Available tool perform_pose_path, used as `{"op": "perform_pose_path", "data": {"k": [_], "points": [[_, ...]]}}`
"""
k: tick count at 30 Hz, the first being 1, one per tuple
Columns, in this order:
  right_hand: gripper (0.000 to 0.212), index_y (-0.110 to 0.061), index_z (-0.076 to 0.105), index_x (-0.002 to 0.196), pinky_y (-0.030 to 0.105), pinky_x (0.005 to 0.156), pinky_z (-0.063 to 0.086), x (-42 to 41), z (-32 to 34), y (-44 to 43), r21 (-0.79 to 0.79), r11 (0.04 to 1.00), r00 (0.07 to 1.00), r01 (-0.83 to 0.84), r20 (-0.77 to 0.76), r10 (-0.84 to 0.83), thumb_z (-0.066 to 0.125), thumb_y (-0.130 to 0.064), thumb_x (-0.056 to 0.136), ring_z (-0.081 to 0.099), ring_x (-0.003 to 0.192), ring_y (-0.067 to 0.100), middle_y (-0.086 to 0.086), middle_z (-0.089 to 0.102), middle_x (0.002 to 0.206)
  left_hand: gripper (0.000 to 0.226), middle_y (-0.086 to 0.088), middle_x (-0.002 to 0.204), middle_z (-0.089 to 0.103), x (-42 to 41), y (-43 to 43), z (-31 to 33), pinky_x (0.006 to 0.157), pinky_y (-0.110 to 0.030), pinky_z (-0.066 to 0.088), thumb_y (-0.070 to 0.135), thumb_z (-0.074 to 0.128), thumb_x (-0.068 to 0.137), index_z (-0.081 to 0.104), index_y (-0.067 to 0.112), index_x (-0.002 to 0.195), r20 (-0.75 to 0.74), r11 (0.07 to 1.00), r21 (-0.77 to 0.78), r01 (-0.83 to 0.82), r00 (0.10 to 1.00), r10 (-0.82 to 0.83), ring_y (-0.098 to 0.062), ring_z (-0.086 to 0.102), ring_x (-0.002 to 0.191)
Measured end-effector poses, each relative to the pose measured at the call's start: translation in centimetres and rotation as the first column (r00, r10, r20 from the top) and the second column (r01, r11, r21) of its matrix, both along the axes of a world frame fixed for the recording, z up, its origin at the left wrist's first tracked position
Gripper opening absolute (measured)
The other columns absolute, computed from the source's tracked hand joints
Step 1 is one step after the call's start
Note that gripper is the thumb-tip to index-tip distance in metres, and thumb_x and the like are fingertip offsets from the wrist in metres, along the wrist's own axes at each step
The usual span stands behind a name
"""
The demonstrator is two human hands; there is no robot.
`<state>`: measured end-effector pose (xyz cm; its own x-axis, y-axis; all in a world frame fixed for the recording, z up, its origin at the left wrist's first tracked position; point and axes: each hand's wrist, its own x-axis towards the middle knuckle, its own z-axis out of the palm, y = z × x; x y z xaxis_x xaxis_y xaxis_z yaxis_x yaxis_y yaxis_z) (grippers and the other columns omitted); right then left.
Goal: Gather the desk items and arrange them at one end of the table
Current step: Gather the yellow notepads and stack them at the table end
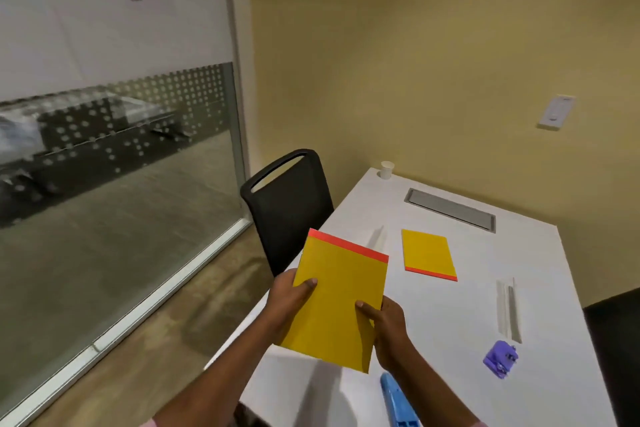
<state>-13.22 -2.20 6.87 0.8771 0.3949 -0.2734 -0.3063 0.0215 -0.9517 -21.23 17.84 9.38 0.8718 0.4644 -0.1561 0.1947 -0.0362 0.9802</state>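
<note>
A yellow notepad with a red top strip (337,298) is held in the air over the white table's (450,340) near-left edge. My left hand (289,302) grips its left side and my right hand (386,326) grips its right side, thumbs on top. A second yellow notepad (428,252) lies flat further along the table. A purple hole punch (501,358) sits to the right, with a clear ruler-like strip (508,311) beyond it. A blue stapler (398,404) lies at the near edge, partly cut off.
A white paper cup (387,169) stands at the far-left corner. A grey cable hatch (449,209) is set in the tabletop near the wall. A black chair (289,208) stands at the table's left side; another dark chair (616,350) at the right.
</note>
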Motion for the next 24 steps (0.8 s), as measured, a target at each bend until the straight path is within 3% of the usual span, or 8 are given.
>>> {"op": "perform_pose_path", "data": {"k": [3, 5, 9, 12, 18, 21, 24], "points": [[0.039, -0.016, 0.057, 0.121, 0.044, 0.075, 0.057, -5.5, 0.4, 5.1, 0.039, 0.999, 1.0, -0.023, -0.011, 0.024, 0.068, -0.013, 0.084, 0.067, 0.098, 0.033, 0.008, 0.07, 0.113, 0.034, -0.004, 0.114, 0.067, -6.2, 4.0, -0.1, 0.067, -0.022, 0.051, 0.033, 0.06, 0.093, 0.056, 0.015, 0.121, 0.012, 0.995, 0.033, -0.093, 0.996, 0.093, -0.014, 0.066, 0.092], [0.036, -0.015, 0.06, 0.119, 0.052, 0.08, 0.056, -8.8, 0.9, 8.3, 0.055, 0.997, 0.998, -0.061, -0.017, 0.062, 0.067, -0.01, 0.084, 0.067, 0.097, 0.035, 0.009, 0.071, 0.111, 0.03, -0.003, 0.112, 0.067, -10.1, 6.5, 0.2, 0.065, -0.02, 0.05, 0.03, 0.059, 0.094, 0.056, 0.016, 0.121, 0.027, 0.985, 0.079, -0.154, 0.988, 0.152, -0.011, 0.065, 0.09], [0.042, -0.008, 0.06, 0.119, 0.06, 0.09, 0.051, -14.3, 2.2, 13.7, 0.044, 0.986, 0.987, -0.16, -0.008, 0.16, 0.071, -0.014, 0.08, 0.065, 0.101, 0.041, 0.016, 0.069, 0.115, 0.031, -0.008, 0.116, 0.066, -16.7, 11.1, 0.8, 0.084, -0.038, 0.052, 0.027, 0.058, 0.095, 0.056, 0.012, 0.122, 0.027, 0.948, 0.175, -0.265, 0.964, 0.265, -0.023, 0.064, 0.098], [0.042, -0.008, 0.059, 0.122, 0.061, 0.092, 0.05, -16.7, 2.9, 17.4, 0.033, 0.974, 0.974, -0.225, 0.01, 0.225, 0.071, -0.014, 0.082, 0.065, 0.103, 0.04, 0.015, 0.068, 0.116, 0.03, -0.005, 0.12, 0.064, -20.3, 14.0, 1.5, 0.088, -0.039, 0.05, 0.028, 0.058, 0.095, 0.055, 0.016, 0.123, 0.066, 0.925, 0.207, -0.318, 0.948, 0.311, -0.022, 0.062, 0.101], [0.023, -0.024, 0.062, 0.1, 0.044, 0.074, 0.053, -18.7, 3.4, 25.3, 0.06, 0.955, 0.957, -0.29, 0.02, 0.289, 0.071, -0.012, 0.084, 0.064, 0.095, 0.03, 0.004, 0.068, 0.105, 0.042, 0.0, 0.125, 0.055, -24.0, 20.3, 2.0, 0.091, -0.037, 0.046, 0.034, 0.053, 0.097, 0.043, 0.02, 0.135, 0.044, 0.901, 0.208, -0.38, 0.924, 0.379, -0.021, 0.056, 0.107], [0.023, -0.023, 0.063, 0.1, 0.058, 0.088, 0.052, -18.5, 2.9, 29.8, 0.045, 0.947, 0.948, -0.317, 0.001, 0.317, 0.073, -0.014, 0.082, 0.065, 0.098, 0.035, 0.007, 0.069, 0.109, 0.046, 0.003, 0.126, 0.053, -24.3, 24.3, 1.6, 0.091, -0.037, 0.045, 0.04, 0.051, 0.097, 0.038, 0.024, 0.137, 0.009, 0.889, 0.249, -0.383, 0.919, 0.394, -0.02, 0.055, 0.109], [0.033, -0.018, 0.064, 0.112, 0.061, 0.092, 0.05, -17.2, 2.3, 34.4, 0.047, 0.944, 0.944, -0.328, -0.021, 0.329, 0.075, -0.014, 0.081, 0.065, 0.101, 0.035, 0.009, 0.069, 0.115, 0.051, 0.0, 0.135, 0.053, -23.5, 28.7, 1.2, 0.097, -0.042, 0.046, 0.042, 0.051, 0.095, 0.034, 0.022, 0.139, 0.012, 0.883, 0.278, -0.377, 0.921, 0.389, -0.022, 0.055, 0.115]]}}
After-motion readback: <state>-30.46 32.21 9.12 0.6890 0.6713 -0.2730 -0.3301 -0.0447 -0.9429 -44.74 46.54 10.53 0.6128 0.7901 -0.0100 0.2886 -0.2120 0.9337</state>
